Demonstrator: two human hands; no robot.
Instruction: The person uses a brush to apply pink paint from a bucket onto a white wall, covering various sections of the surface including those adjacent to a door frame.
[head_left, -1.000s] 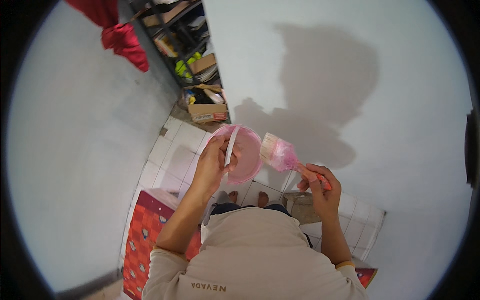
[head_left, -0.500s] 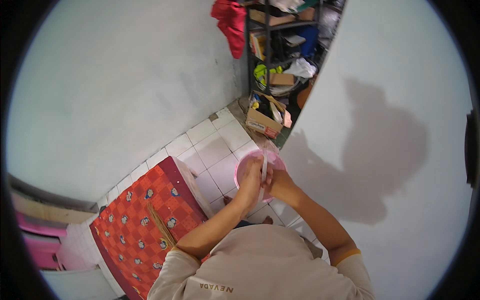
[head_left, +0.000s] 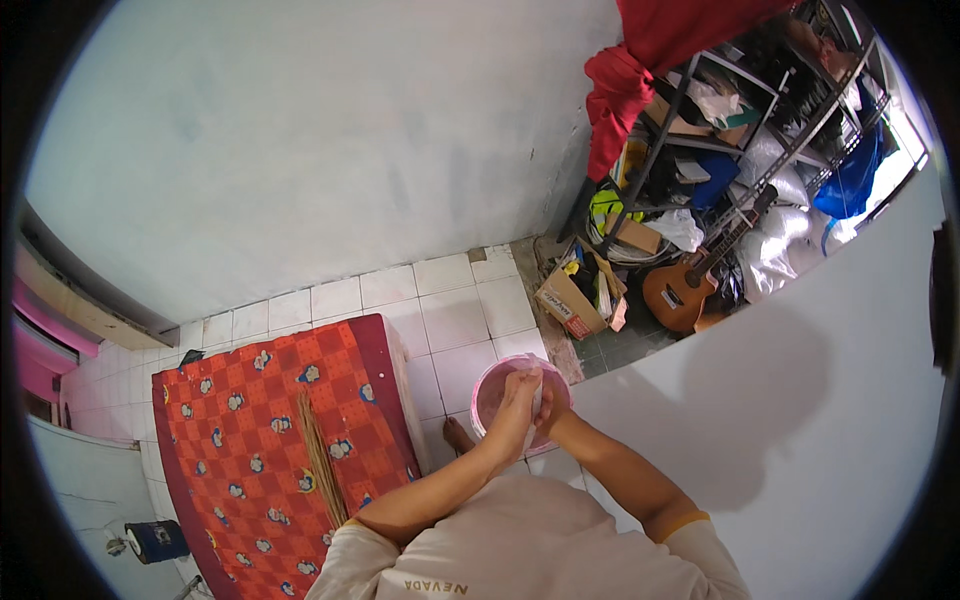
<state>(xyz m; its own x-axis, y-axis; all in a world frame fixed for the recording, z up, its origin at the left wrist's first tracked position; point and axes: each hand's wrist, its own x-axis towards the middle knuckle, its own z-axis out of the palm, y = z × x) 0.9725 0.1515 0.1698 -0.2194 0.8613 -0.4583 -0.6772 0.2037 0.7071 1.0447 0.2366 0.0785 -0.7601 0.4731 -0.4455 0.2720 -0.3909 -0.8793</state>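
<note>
- While both arms reached forward from the beige shirt (head_left: pixel 530 520), the head view put the pink bucket (head_left: pixel 481 388) straight ahead of it, right at the hands.
- Its white handle (head_left: pixel 536 372) ran lengthwise away from the shirt, across the round mouth, parting it into a left side and a right side.
- The left hand (head_left: pixel 521 393) came in from the left and, as far as I could see, was curled round that handle, near the middle of the mouth.
- The right hand (head_left: pixel 553 410) lay just beside it, over the right side of the mouth; its fingers were mostly hidden, so I could not tell whether they gripped something or hung loose, nor how deep they went.
- Of the two, the left seemed nearer the handle, the right nearer the right rim.
- On the right, the white wall (head_left: pixel 760 420) stood close, its edge slanting off from beside the rim, so I judged that side the tighter.
- Leftward lay more width: pale floor tiles (head_left: pixel 455 320), then the red-covered bed (head_left: pixel 275 430) with a bundle of sticks (head_left: pixel 320 460).
- A bare foot (head_left: pixel 458 436) showed near the left rim.
- Farther ahead sat a cardboard box (head_left: pixel 570 300) and a guitar (head_left: pixel 678 297).
</note>
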